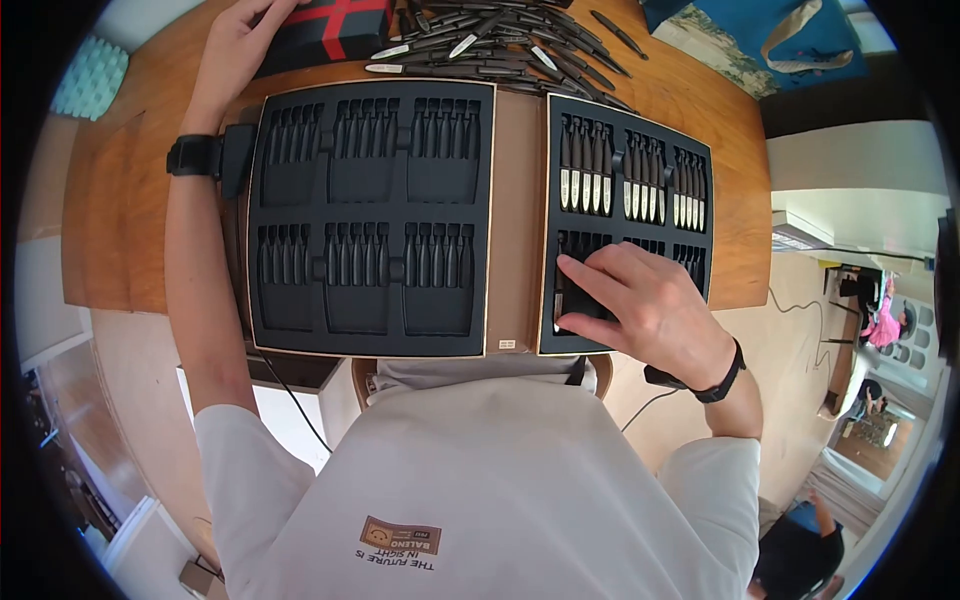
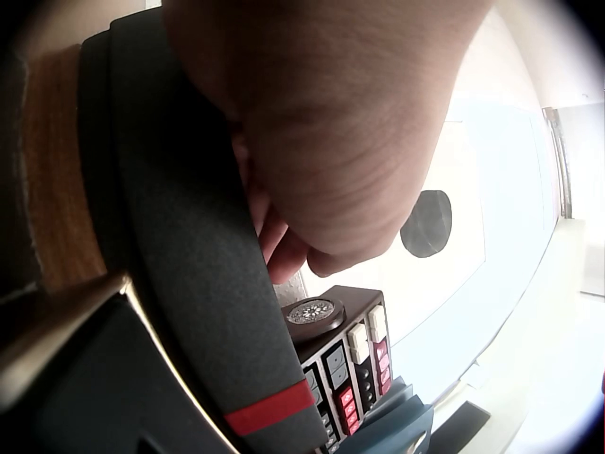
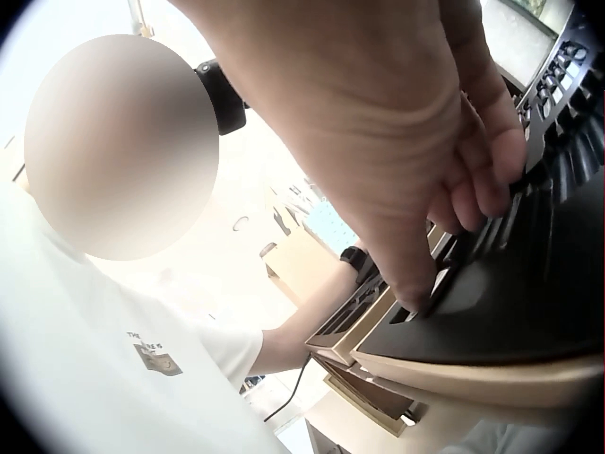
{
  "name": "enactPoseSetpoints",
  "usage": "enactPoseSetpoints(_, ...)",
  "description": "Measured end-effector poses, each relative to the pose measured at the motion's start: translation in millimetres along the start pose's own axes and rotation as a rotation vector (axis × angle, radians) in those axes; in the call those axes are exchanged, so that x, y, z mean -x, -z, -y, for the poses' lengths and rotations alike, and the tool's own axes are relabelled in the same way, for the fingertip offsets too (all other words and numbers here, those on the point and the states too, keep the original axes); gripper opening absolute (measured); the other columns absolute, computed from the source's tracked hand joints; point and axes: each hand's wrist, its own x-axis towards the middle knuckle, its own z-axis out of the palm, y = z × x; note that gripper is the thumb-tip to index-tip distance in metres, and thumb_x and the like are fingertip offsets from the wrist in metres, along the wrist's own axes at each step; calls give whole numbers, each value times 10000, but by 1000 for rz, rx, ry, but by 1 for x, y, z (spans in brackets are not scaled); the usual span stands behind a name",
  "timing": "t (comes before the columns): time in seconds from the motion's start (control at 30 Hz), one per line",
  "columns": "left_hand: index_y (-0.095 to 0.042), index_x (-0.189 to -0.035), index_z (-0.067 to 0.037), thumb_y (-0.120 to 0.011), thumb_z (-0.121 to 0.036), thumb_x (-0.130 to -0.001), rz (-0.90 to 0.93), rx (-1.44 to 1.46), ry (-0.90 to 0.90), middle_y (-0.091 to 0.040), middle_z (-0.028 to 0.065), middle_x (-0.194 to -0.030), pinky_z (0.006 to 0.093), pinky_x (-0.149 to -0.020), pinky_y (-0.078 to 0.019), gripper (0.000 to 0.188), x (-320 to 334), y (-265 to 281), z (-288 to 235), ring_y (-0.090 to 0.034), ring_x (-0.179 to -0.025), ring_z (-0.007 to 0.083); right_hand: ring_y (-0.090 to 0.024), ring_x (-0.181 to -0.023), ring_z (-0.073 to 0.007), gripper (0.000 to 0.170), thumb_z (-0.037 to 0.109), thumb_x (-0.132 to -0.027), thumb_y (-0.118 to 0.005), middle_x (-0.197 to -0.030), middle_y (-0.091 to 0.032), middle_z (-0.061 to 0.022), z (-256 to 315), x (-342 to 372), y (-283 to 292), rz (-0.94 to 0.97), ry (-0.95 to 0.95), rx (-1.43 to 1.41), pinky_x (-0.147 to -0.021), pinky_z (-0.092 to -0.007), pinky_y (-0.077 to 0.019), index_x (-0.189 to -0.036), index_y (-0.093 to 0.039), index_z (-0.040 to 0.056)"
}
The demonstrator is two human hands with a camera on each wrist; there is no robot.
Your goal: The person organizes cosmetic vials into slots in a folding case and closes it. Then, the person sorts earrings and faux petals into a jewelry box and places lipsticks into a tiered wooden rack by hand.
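Note:
In the head view my right hand (image 1: pixel 650 300) is over the lower left compartment of the right black tray (image 1: pixel 628 222). Its thumb and index finger span a dark pen-like stick with a silver end (image 1: pixel 558 308), lying in the leftmost slot. The right wrist view shows the thumb (image 3: pixel 414 288) right at the slot's end. Up at the far left, my left hand (image 1: pixel 238 45) rests on a black box with a red ribbon (image 1: pixel 335 30). In the left wrist view its fingers (image 2: pixel 288 257) are loosely bent beyond the box's edge, their tips partly hidden.
Similar sticks with silver ends (image 1: pixel 585 190) fill the right tray's upper compartments. The left tray (image 1: pixel 370 212) has moulded slots in several compartments. A pile of loose sticks (image 1: pixel 500 45) lies behind the trays. A blue bag (image 1: pixel 765 45) stands at the back right. People are in the right background.

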Motion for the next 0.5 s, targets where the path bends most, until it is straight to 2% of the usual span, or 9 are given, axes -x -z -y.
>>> enactPoseSetpoints(0.1, -729, -1108, 51, -586, -196, -1081, -5, -2, -17, -712, 87, -1278, 287, -1070, -449, 287, 0, -2, 1, -629, -1213, 168, -655, -820, -251, 454, 232, -803, -843, -956, -635, -78, -2, -4, 6, 1, 6, -8, -718, -364, -570, -1181, -723, 10)
enactPoseSetpoints(0.17, -728, -1100, 53, -583, -191, -1082, -3, -1, -17, -711, 90, -1274, 291, -1068, -451, 285, 0, -2, -7, -629, -1212, 171, -665, -843, -268, 369, 203, -848, -817, -922, -644, -97, -13, -7, 18, 105, 42, -100, -726, -372, -571, -1154, -735, 13)
enactPoseSetpoints(0.2, -727, -1093, 56, -580, -186, -1084, -5, 5, 1, -711, 92, -1269, 295, -1065, -454, 283, 0, -3, -11, -629, -1211, 175, -665, -843, -268, 369, 203, -848, -817, -922, -644, -97, -21, -9, 25, 83, 40, -94, -726, -372, -571, -1154, -735, 13)
enactPoseSetpoints(0.27, -745, -1045, 53, -628, -184, -1056, -41, 22, -25, -741, 89, -1211, 293, -1021, -487, 265, 3, -8, -10, -660, -1153, 180, -683, -851, -237, 336, 159, -871, -816, -901, -676, -124, -47, -13, 40, 149, -41, -355, -714, -340, -558, -1166, -748, 16)
enactPoseSetpoints(0.33, -743, -1035, 55, -628, -161, -1052, -49, 12, -17, -741, 91, -1201, 297, -1016, -488, 246, 0, -5, -12, -661, -1135, 182, -669, -856, -155, 258, 131, -943, -753, -891, -701, -72, -96, -17, 57, -45, -257, -446, -739, -303, -535, -1166, -750, 1)
enactPoseSetpoints(0.4, -742, -1033, 54, -627, -154, -1050, -55, 8, -2, -741, 91, -1195, 300, -1013, -489, 238, 0, -5, -18, -661, -1125, 183, -626, -869, -78, 281, 211, -1026, -678, -957, -712, 17, -136, -16, 63, -141, -436, -626, -733, -248, -498, -1207, -745, 7)
enactPoseSetpoints(0.43, -741, -1031, 53, -626, -147, -1048, -57, 16, 34, -741, 90, -1189, 302, -1010, -490, 231, 1, -6, -21, -661, -1116, 185, -626, -869, -78, 281, 211, -1026, -678, -957, -712, 17, -155, -19, 66, -161, -425, -624, -733, -248, -498, -1207, -745, 7)
enactPoseSetpoints(0.5, -740, -1028, 53, -624, -146, -1049, -65, 12, 51, -740, 89, -1186, 304, -1008, -490, 231, 1, -6, -29, -661, -1114, 186, -600, -859, -51, 294, 236, -1050, -639, -981, -705, 41, -189, -25, 69, -242, -547, -700, -748, -227, -484, -1225, -744, 23)
